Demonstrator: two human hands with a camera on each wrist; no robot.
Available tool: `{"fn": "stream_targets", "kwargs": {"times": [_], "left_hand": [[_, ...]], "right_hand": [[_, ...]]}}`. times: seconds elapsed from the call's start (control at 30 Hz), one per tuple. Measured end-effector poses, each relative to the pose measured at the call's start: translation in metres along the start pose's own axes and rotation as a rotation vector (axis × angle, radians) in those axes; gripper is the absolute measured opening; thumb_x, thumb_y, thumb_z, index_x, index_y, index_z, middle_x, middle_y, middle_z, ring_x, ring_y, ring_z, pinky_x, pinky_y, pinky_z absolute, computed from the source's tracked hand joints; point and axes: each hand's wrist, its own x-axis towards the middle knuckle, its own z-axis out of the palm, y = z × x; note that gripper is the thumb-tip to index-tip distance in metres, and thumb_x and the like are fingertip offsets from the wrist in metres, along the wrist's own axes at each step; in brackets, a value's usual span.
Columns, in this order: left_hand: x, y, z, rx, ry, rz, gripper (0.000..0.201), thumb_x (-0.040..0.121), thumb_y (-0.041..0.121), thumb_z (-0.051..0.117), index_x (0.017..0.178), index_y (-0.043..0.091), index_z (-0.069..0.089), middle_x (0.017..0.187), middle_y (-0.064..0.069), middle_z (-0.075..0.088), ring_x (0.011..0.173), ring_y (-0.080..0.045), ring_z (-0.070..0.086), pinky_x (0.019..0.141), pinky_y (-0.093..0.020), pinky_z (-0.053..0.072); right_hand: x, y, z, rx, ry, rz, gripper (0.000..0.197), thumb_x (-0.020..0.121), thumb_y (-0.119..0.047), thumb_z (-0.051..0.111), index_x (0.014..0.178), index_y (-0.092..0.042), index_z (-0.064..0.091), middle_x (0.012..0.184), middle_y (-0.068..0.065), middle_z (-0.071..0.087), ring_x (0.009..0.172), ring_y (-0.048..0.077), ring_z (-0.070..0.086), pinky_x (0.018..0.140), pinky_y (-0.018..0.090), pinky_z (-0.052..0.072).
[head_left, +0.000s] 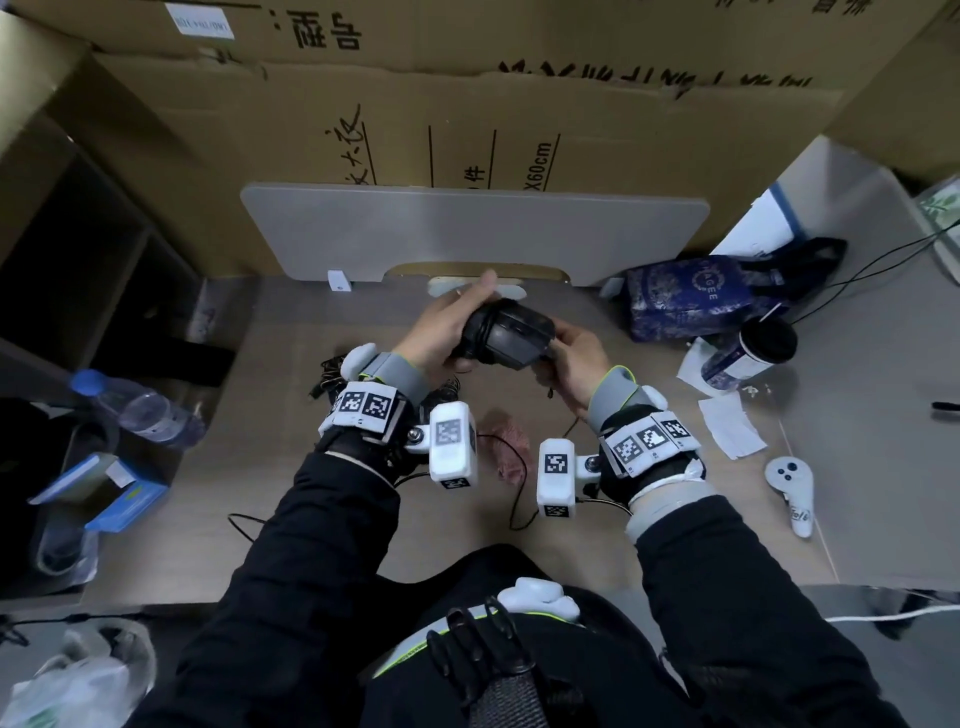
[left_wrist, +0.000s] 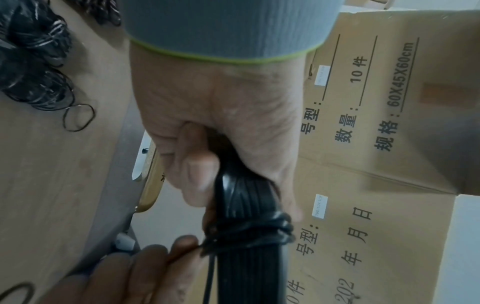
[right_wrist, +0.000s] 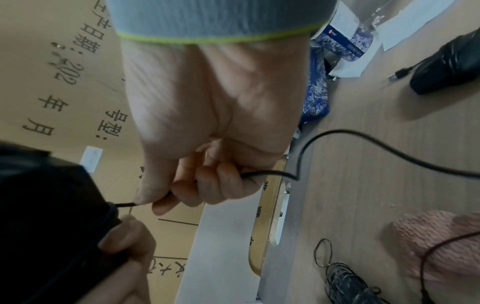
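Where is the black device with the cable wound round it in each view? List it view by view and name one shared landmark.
Head: black device at centre, gripped by the left hand.
Left wrist: the device at lower centre, below the fist.
Right wrist: the device at lower left; the right hand pinches its cable.
Shared landmark: the printed cardboard box behind.

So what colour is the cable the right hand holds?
Black cable, clearest in the right wrist view.
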Motion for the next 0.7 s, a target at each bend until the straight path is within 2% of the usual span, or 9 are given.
{"fn": "stream_targets", "kwargs": {"times": [0.07,0.13,0.17,0.23,0.33,0.47,0.53,0.6,0.7], "left_hand": [[0.004,-0.004,-0.006,-0.018,0.01,0.03,0.053,0.078,0.071,0.066,0.099,0.023,0.075,0.094,-0.02,0.065,0.077,-0.034,0.056,0.069,-0.04,0.044],[0.008,-0.006,-0.006,0.027,0.059,0.092,0.069,0.07,0.071,0.074,0.109,0.014,0.068,0.099,-0.016,0.07,0.067,-0.03,0.065,0.06,-0.036,0.056],[0.01,-0.007,-0.006,0.073,0.122,0.129,0.062,0.069,0.067,0.077,0.106,0.018,0.069,0.104,-0.011,0.073,0.079,-0.028,0.071,0.072,-0.043,0.061],[0.014,-0.013,-0.008,0.24,0.254,0.196,0.041,0.07,0.058,0.078,0.098,0.03,0.07,0.107,0.0,0.073,0.1,-0.018,0.07,0.093,-0.048,0.057],[0.019,-0.021,-0.017,0.547,0.293,0.227,0.033,0.073,0.062,0.072,0.095,0.037,0.066,0.103,0.01,0.071,0.098,-0.011,0.067,0.09,-0.043,0.057],[0.021,-0.019,-0.018,1.126,0.145,0.215,0.037,0.084,0.061,0.062,0.101,0.028,0.067,0.097,0.004,0.07,0.088,-0.019,0.065,0.076,-0.036,0.056],[0.019,-0.013,-0.011,1.098,0.092,0.187,0.038,0.085,0.056,0.053,0.096,0.022,0.067,0.091,0.001,0.071,0.087,-0.021,0.065,0.077,-0.037,0.054],[0.015,-0.008,-0.002,0.866,0.039,0.142,0.033,0.089,0.047,0.054,0.087,0.017,0.067,0.082,-0.002,0.068,0.078,-0.017,0.062,0.074,-0.036,0.05],[0.006,-0.003,0.008,0.443,0.001,0.02,0.024,0.099,0.032,0.061,0.085,0.013,0.068,0.075,-0.002,0.066,0.061,-0.008,0.062,0.061,-0.024,0.051]], "right_hand": [[-0.003,0.006,0.002,-0.059,-0.058,0.025,0.018,0.099,-0.007,0.047,0.089,-0.01,0.061,0.061,0.0,0.047,0.043,0.01,0.033,0.047,0.026,0.021],[-0.007,0.008,0.005,-0.141,-0.141,0.063,0.016,0.1,-0.018,0.053,0.101,-0.011,0.067,0.062,-0.001,0.048,0.044,0.01,0.031,0.043,0.023,0.021],[-0.009,0.006,0.006,-0.181,-0.177,0.096,0.022,0.1,-0.023,0.054,0.11,-0.01,0.068,0.063,-0.001,0.048,0.044,0.01,0.03,0.042,0.02,0.021],[-0.013,-0.002,0.007,-0.241,-0.252,0.144,0.027,0.099,-0.027,0.056,0.113,-0.01,0.071,0.06,-0.002,0.047,0.043,0.009,0.029,0.04,0.016,0.023],[-0.016,-0.014,0.006,-0.34,-0.291,0.117,0.023,0.096,-0.027,0.06,0.098,-0.012,0.077,0.053,-0.002,0.041,0.041,0.01,0.026,0.04,0.016,0.024],[-0.01,-0.018,0.005,-0.259,-0.193,0.036,0.03,0.094,-0.022,0.062,0.067,-0.009,0.066,0.045,-0.004,0.03,0.039,0.01,0.021,0.039,0.016,0.02],[-0.008,-0.018,0.006,-0.114,-0.108,0.021,0.034,0.095,-0.019,0.061,0.062,-0.009,0.056,0.045,-0.004,0.028,0.036,0.007,0.019,0.035,0.014,0.017],[-0.006,-0.016,0.004,-0.054,0.023,-0.006,0.035,0.093,-0.024,0.065,0.061,-0.013,0.054,0.05,0.0,0.036,0.039,0.006,0.025,0.037,0.015,0.02],[-0.003,-0.009,-0.004,-0.105,0.192,-0.067,0.037,0.082,-0.043,0.075,0.058,-0.021,0.058,0.058,-0.002,0.049,0.049,0.009,0.038,0.047,0.02,0.032]]}}
